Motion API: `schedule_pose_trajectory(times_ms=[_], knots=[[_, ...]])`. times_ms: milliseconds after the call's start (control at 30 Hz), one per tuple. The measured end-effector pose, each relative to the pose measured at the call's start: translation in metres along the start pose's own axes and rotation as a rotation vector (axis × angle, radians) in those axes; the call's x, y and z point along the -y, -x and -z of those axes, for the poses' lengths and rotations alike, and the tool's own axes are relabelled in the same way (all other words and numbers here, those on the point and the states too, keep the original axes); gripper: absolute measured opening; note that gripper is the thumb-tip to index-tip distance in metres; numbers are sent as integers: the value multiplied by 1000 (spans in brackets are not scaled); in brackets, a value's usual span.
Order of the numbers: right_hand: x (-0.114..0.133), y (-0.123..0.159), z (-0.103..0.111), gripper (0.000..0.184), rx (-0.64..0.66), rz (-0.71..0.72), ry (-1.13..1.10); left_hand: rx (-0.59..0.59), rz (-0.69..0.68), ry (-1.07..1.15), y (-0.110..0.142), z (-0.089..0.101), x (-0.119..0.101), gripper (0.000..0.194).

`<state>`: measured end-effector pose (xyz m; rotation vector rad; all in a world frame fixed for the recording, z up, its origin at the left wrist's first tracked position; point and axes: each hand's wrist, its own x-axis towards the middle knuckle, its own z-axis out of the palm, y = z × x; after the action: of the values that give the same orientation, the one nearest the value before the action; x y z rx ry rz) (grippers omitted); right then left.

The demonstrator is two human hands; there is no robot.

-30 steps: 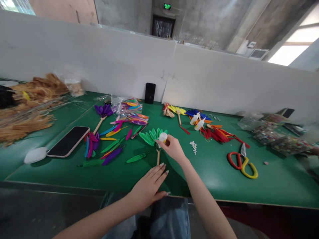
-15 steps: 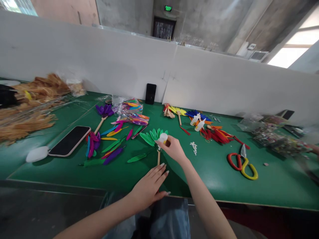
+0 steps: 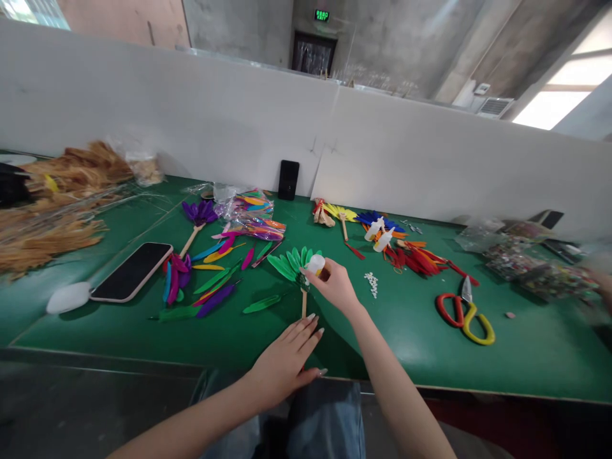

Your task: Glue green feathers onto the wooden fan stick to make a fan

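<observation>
Between the thumb and fingers of my right hand is a small white glue bottle, tipped down over the base of a fan of green feathers. A wooden handle runs from the feathers toward me. My left hand lies flat with fingers stretched over the lower end of that handle, pressing it to the table. A loose green feather rests to the left. Small white beads are scattered to the right of my right hand.
Scissors with red and yellow handles lie at right. Two more glue bottles stand near blue and red feathers. At left are a phone, coloured feathers and a purple feather fan. Another person's blurred hand shows far right.
The glue bottle and my right hand have shifted very slightly to the right over the green feathers. My left hand stays on the handle.
</observation>
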<state>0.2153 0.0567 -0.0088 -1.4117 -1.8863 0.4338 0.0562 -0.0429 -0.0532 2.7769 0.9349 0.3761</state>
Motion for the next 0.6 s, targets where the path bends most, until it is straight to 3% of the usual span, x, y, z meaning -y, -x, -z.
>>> schedule_pose_trajectory(times_ms=[200,433,600], knots=[[-3,0,-4,37,47,20,23,-8,-7,-2,0,0,1,57],[-5,0,-2,37,-11,34,19,-21,-6,2,0,-2,1,56],[0,-3,-6,38,20,78,37,-6,-7,-24,0,-3,2,56]])
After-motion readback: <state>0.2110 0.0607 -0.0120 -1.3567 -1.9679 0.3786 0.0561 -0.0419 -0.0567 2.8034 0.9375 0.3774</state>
